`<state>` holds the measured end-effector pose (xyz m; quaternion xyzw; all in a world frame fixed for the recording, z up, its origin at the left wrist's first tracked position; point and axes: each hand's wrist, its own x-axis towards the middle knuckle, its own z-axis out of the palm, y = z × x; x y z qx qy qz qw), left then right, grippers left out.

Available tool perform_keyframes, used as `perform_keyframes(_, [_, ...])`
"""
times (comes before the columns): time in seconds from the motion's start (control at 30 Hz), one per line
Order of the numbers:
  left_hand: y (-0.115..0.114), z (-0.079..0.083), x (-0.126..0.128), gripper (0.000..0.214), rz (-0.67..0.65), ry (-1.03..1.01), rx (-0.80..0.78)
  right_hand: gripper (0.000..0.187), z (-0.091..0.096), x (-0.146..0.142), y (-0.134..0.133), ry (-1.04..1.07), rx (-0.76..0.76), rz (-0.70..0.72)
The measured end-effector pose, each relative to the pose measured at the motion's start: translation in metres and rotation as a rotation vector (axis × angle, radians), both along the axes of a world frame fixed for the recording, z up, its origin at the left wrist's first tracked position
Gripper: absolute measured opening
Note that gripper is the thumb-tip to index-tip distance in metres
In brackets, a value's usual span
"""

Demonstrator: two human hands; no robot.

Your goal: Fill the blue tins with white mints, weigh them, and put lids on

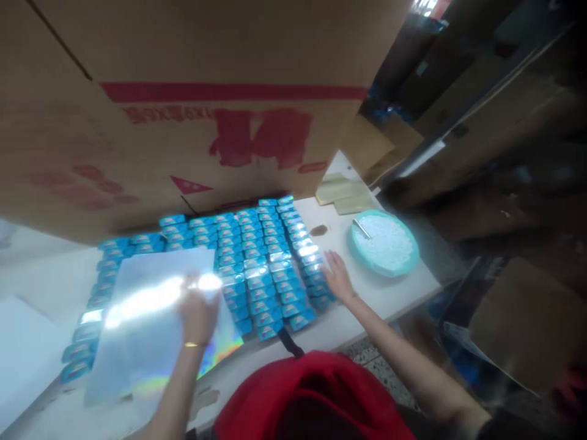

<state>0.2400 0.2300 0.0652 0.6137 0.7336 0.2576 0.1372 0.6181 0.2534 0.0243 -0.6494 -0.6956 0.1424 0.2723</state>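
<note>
Left hand: the left hand [198, 311] gripped the far edge of a shiny silver holographic sheet [147, 324], fingers closed on it; a gold bangle [195, 344] sat at the wrist.
Sheet position: the sheet lay over the near left part of the rows of small blue packets [257, 263], tilted toward the near left.
Right hand: the right hand [338, 276] lay open and flat, fingers spread, touching the right edge of the packet rows.
Packets: set in tight rows on the white bench [403, 293], from centre to left.
Dish: a round teal dish of white granules [384, 242] stood just right of the right hand.
Background: a large brown cardboard box with red print [206, 110] stood at the far side.
</note>
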Motion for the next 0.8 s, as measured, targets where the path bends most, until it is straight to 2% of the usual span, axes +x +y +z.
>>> perform_keyframes(0.07, [-0.002, -0.014, 0.097, 0.069, -0.293, 0.09, -0.024, 0.057, -0.023, 0.047, -0.003, -0.026, -0.03, -0.087])
perform_keyframes(0.13, [-0.006, -0.032, 0.183, 0.1, -0.559, 0.163, -0.091, 0.059, -0.04, 0.075, 0.0, -0.031, -0.067, -0.114])
perform_keyframes(0.2, [-0.006, -0.05, 0.243, 0.12, -0.749, 0.236, -0.154, 0.06, -0.048, 0.084, 0.01, -0.03, -0.089, -0.083])
perform_keyframes(0.27, [-0.002, -0.066, 0.274, 0.128, -0.817, 0.305, -0.223, 0.061, -0.05, 0.083, 0.025, -0.03, -0.094, 0.002])
perform_keyframes(0.33, [0.003, -0.076, 0.283, 0.13, -0.812, 0.348, -0.265, 0.062, -0.05, 0.077, 0.04, -0.024, -0.103, 0.095])
perform_keyframes(0.43, [0.007, -0.083, 0.28, 0.126, -0.801, 0.38, -0.282, 0.063, -0.054, 0.071, 0.053, 0.005, -0.139, 0.137])
perform_keyframes(0.57, [0.004, -0.088, 0.285, 0.112, -0.784, 0.421, -0.316, 0.063, -0.067, 0.071, 0.046, 0.056, -0.191, 0.148])
perform_keyframes(0.67, [0.002, -0.085, 0.288, 0.114, -0.784, 0.383, -0.348, 0.062, -0.073, 0.073, 0.034, 0.089, -0.173, 0.153])
perform_keyframes(0.73, [0.004, -0.078, 0.276, 0.113, -0.798, 0.284, -0.352, 0.061, -0.071, 0.073, 0.029, 0.105, -0.134, 0.14])
perform_keyframes(0.8, [0.011, -0.069, 0.243, 0.102, -0.763, 0.162, -0.31, 0.06, -0.065, 0.071, 0.029, 0.12, -0.072, 0.112])
